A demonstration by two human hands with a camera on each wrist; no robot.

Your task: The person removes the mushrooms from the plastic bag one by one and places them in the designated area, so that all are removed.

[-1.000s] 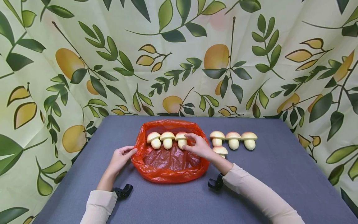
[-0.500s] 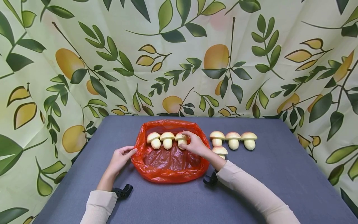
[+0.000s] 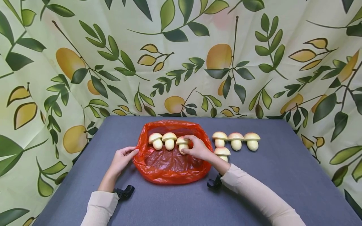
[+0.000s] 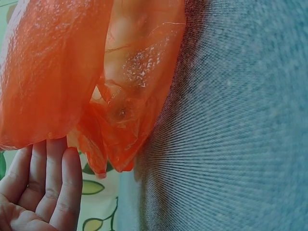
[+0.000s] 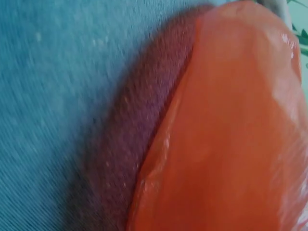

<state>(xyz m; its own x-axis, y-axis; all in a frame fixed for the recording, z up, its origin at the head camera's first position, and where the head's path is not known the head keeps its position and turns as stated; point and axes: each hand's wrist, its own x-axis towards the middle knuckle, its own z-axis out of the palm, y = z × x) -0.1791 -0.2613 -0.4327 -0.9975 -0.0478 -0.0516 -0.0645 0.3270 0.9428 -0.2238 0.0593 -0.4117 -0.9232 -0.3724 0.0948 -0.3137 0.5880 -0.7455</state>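
Observation:
A red plastic bag [image 3: 172, 179] lies spread open on the table, its rim rolled outward. Inside it, along the far side, two toy mushrooms [image 3: 169, 142] sit side by side. My right hand [image 3: 199, 148] reaches over the right rim and pinches a third mushroom [image 3: 182, 142] between thumb and fingers, just right of that pair. At the bag's left rim, my left hand [image 3: 122, 159] pinches the plastic. In the left wrist view its fingers [image 4: 72, 187] go up behind the bag's edge. The right wrist view shows only the bag's side [image 5: 226, 134] and tablecloth; the right hand is out of it.
Right of the bag, three mushrooms [image 3: 236, 141] stand in a row, with another mushroom [image 3: 222, 153] in front, partly hidden by the right arm. The grey table [image 3: 175, 207] ends at a leaf-patterned curtain [image 3: 181, 62]. Each wrist wears a black camera mount [image 3: 125, 192].
The right hand's mushroom has shifted slightly toward me, out of line with the other two in the bag. The right forearm moved a little left. The left hand stays at the rim.

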